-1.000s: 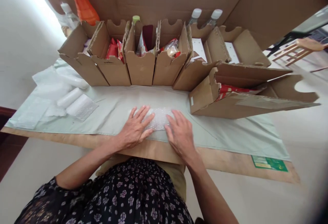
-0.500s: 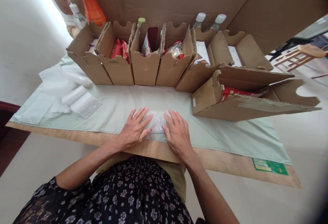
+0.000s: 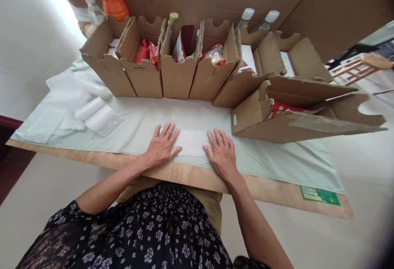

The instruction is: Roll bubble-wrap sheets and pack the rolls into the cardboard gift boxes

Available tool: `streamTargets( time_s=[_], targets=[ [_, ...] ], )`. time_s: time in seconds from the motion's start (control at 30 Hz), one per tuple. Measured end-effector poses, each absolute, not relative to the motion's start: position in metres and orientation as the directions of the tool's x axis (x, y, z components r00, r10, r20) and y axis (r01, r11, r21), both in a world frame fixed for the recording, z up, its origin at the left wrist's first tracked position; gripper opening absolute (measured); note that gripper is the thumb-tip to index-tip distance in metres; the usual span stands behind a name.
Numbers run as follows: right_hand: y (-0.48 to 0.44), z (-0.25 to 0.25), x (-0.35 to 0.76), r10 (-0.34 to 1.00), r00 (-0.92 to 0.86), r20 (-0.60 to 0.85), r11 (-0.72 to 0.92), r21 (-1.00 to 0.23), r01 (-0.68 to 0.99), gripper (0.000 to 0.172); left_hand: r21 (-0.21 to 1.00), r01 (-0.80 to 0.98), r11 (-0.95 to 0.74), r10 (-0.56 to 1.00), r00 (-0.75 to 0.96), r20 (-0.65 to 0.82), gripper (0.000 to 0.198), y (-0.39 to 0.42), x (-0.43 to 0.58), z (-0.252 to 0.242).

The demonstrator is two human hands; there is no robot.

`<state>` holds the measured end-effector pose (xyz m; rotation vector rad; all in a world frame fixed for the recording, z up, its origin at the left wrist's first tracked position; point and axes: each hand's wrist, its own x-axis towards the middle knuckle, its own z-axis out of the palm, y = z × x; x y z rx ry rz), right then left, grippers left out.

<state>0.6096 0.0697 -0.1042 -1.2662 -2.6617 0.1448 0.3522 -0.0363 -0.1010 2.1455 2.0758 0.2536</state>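
At the left of the scene, the loose heap of translucent white plastic wrapping lay as it had half a second earlier. The gap between the bare left hand and the bare right hand had widened since then, mostly on the right, and a broader stretch of the flat, whitish bubble-wrap piece showed between them.

The left hand lay palm down over the left end of the wrap, fingers slightly apart and aimed toward the far side, thumb stretched out to the right. The wrap extended rightward from it on the pale green cloth, close to the near edge of the table (how firmly the palms pressed, I could not tell). The right hand covered the other end, also palm down, its fingers spread a little and pointing far and slightly left, the thumb toward the wrap.

The long axis of the wrap ran left to right, roughly along the near edge, its ends pointing toward the two hands. Farther right stood the long, brown cardboard box, set at a slant.
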Motion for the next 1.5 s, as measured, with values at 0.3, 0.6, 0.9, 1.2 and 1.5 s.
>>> streamTargets(
  time_s=[0.3, 0.6, 0.9, 1.2, 1.5],
  targets=[
    [0.041, -0.086, 0.594, 0.607, -0.781, 0.147, 0.788, -0.243, 0.566, 0.051, 0.240, 0.959, -0.152, 0.988, 0.151, 0.023, 0.056, -0.053, 0.364, -0.089],
    [0.068, -0.088, 0.630, 0.880, -0.416, 0.228, 0.469, -0.279, 0.838, 0.045, 0.304, 0.953, 0.019, 0.997, -0.039, 0.062, 0.047, -0.033, 0.340, -0.079],
    [0.068, -0.090, 0.585, 0.842, -0.480, 0.248, 0.539, -0.453, 0.710, 0.018, 0.439, 0.880, 0.179, 0.979, -0.203, 0.007, 0.018, -0.031, 0.344, -0.061],
    [0.141, -0.040, 0.520, 0.707, -0.643, 0.294, 0.705, -0.368, 0.607, 0.042, 0.923, 0.255, 0.287, 0.928, -0.314, -0.201, 0.062, -0.066, 0.371, -0.053],
    [0.023, -0.071, 0.603, 0.450, -0.877, 0.168, 0.815, -0.478, 0.327, 0.068, 0.765, -0.478, 0.432, 0.839, -0.098, -0.535, 0.056, -0.067, 0.367, -0.057]
  ],
)
